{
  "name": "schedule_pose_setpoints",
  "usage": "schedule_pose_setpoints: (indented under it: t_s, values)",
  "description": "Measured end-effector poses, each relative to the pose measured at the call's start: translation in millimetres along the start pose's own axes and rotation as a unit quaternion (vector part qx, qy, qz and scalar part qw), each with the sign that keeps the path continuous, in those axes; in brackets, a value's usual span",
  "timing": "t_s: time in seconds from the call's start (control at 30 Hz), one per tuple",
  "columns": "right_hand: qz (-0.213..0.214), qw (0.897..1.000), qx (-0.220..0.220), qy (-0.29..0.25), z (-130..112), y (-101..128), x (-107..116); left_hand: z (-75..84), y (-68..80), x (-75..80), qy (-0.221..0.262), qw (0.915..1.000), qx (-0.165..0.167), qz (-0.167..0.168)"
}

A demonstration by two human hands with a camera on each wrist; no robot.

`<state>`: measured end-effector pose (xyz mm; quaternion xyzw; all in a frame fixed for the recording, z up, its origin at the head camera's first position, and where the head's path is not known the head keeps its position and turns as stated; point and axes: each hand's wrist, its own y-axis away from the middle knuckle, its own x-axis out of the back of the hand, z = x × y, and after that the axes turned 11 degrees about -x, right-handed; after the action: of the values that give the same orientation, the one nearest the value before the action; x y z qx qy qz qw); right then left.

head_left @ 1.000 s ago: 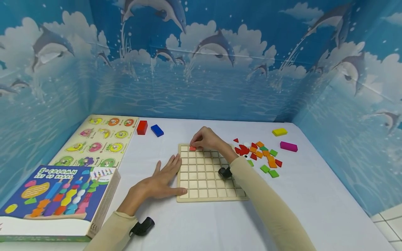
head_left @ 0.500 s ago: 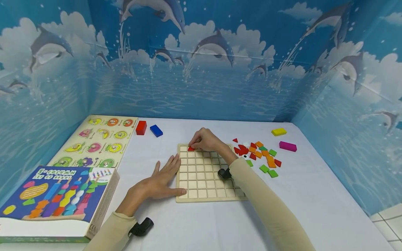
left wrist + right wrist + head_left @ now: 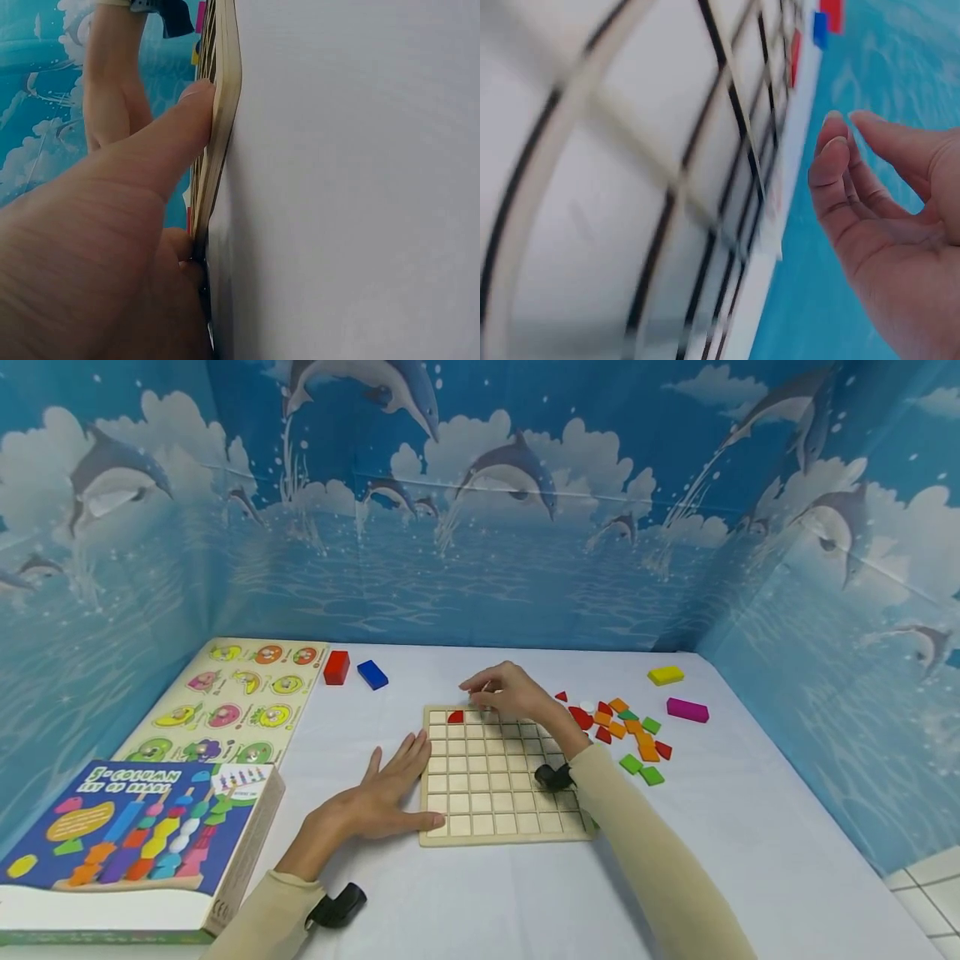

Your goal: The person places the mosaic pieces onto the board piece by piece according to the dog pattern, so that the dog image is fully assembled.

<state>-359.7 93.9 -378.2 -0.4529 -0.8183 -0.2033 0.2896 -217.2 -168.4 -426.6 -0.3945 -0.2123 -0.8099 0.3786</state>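
The wooden grid board [image 3: 498, 774] lies flat on the bench [image 3: 750, 827], which has a smooth white cover. The board is pale wood, square, cut into many small square cells with thin raised bars between them. A red triangle piece [image 3: 455, 717] sits in a cell of the far row, just left of the right hand [image 3: 510, 693]. This hand hovers over the far edge of the board with its grip loosely curved and holding nothing; the right wrist view shows the fingers [image 3: 832, 161] relaxed and apart from the board, with the cells blurred. The left hand [image 3: 382, 793] lies flat on the bench, its grip wide, fingers straight along the left edge of the board. Only the left wrist view shows the thumb [image 3: 172, 142] pressing on the thin layered side of the board. To the right of the right hand lies a heap of small flat coloured pieces [image 3: 626, 731], squares and triangles.
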Motion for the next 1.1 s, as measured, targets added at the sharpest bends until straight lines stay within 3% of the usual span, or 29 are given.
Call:
schedule_pose_setpoints:
  t_s: [0.13, 0.43, 0.67, 1.1]
  values:
    - [0.031, 0.999, -0.004, -0.024, 21.4, 20.3, 22.3, -4.3, -4.2, -6.0, -0.005, 1.0000, 0.002, -0.002]
    - [0.080, 0.995, -0.058, -0.029, 57.5, 58.5, 57.0, 7.7, 1.7, 1.4, 0.011, 0.9999, -0.005, -0.002]
    - [0.093, 0.993, -0.074, -0.006, 66.8, 67.7, 72.3, -1.0, 5.8, -1.6, 0.019, 0.9995, -0.021, 0.016]
    - [0.096, 0.978, -0.182, 0.038, 106.0, 92.8, 100.7, -5.0, 1.4, -5.5, 0.013, 0.9996, -0.021, 0.017]
